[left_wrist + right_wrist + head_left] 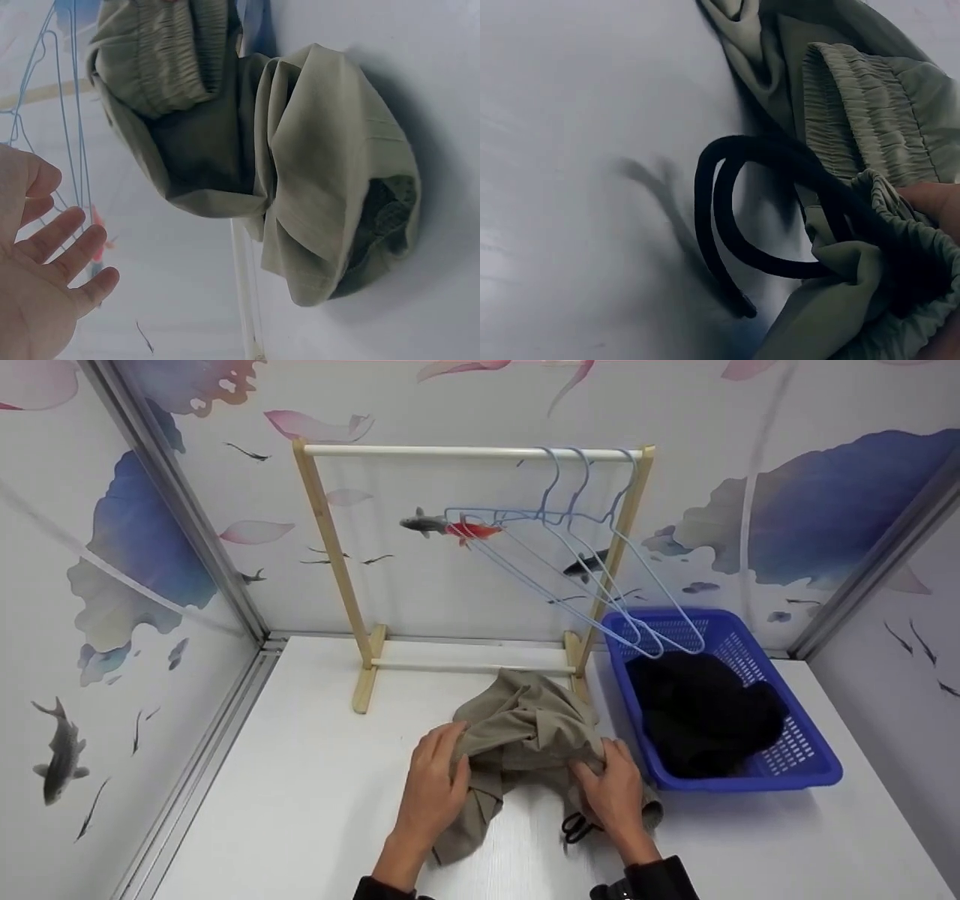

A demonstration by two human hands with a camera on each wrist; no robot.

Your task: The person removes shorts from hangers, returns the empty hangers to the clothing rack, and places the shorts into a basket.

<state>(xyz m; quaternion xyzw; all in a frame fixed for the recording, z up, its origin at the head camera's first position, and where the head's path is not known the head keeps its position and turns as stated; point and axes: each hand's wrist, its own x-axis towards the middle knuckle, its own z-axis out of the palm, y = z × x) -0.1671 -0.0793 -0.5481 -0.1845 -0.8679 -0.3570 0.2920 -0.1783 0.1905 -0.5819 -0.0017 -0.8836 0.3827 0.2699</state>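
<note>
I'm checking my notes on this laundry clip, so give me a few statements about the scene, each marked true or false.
1. Both hands rest on the khaki trousers on the table. True: left hand, right hand.
2. The blue basket is empty. False: it holds dark clothing.
3. Three blue hangers hang on the wooden rack. True.
4. The trousers' drawstring is white. False: it is black.
5. The basket stands left of the rack. False: it stands to its right.
</note>
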